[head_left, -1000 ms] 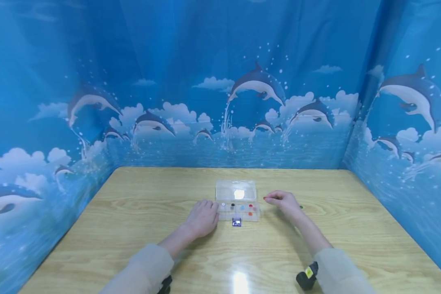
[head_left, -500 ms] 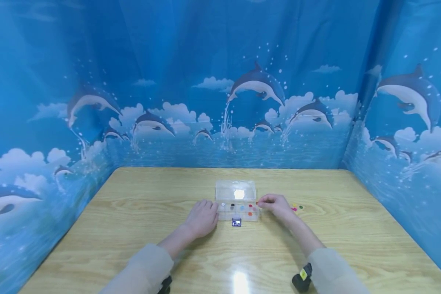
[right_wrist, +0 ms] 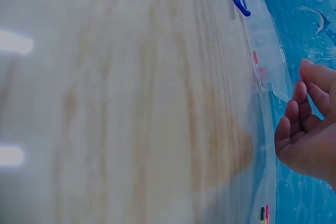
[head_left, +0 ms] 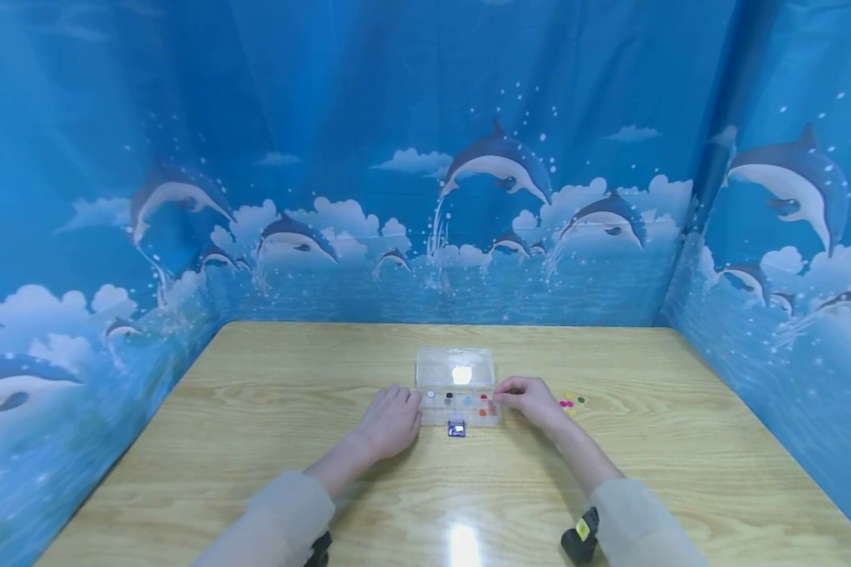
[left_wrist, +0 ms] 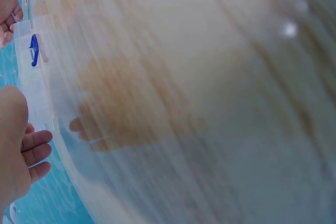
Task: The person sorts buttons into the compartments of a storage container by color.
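Note:
A clear plastic compartment box (head_left: 434, 416) lies on the wooden table, its lid (head_left: 436, 368) laid back. Several small round button-like pieces sit inside, among them a black one (head_left: 450, 395), a light blue one (head_left: 468, 401) and an orange one (head_left: 483, 413). My left hand (head_left: 390, 421) rests along the box's left end, fingers (left_wrist: 38, 154) fairly straight. My right hand (head_left: 533, 399) is over the right end compartment, thumb and index together. A reddish bit (right_wrist: 301, 73) shows between those fingertips in the right wrist view; most of it is hidden.
A blue latch (head_left: 457, 429) sticks out from the box's front. Right of my right hand lie loose pieces: pink (head_left: 566, 404), yellow (head_left: 571, 412) and dark green (head_left: 581, 400). The table (head_left: 312, 362) ends at a blue dolphin-print curtain (head_left: 369, 276) behind and at the sides.
My right hand has moved left from beside the box to its right end, uncovering the loose pieces. More red shows in the right end compartment. The left hand has stayed still.

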Demonstrator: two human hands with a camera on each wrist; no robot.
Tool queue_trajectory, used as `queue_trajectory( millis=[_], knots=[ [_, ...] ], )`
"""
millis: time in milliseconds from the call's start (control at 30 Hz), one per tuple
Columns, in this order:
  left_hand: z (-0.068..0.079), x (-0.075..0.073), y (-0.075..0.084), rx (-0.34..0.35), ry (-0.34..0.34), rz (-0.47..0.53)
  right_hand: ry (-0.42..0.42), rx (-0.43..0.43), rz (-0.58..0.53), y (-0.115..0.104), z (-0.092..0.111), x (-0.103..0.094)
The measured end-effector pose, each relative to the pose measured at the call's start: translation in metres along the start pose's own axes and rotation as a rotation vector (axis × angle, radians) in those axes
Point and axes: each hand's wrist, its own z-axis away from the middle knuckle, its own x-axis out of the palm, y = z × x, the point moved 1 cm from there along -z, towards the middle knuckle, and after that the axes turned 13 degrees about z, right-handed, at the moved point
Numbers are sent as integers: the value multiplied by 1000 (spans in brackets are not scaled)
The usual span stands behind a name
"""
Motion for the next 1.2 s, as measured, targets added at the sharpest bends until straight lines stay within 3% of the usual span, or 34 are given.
queue_trajectory(
  millis=[433, 1200],
  knots=[
    [0, 0, 0, -6, -5, 13, 28, 23, 31, 7, 5, -19],
    [0, 2, -1, 1, -2, -2, 93, 94, 29, 45, 17, -62]
  ],
)
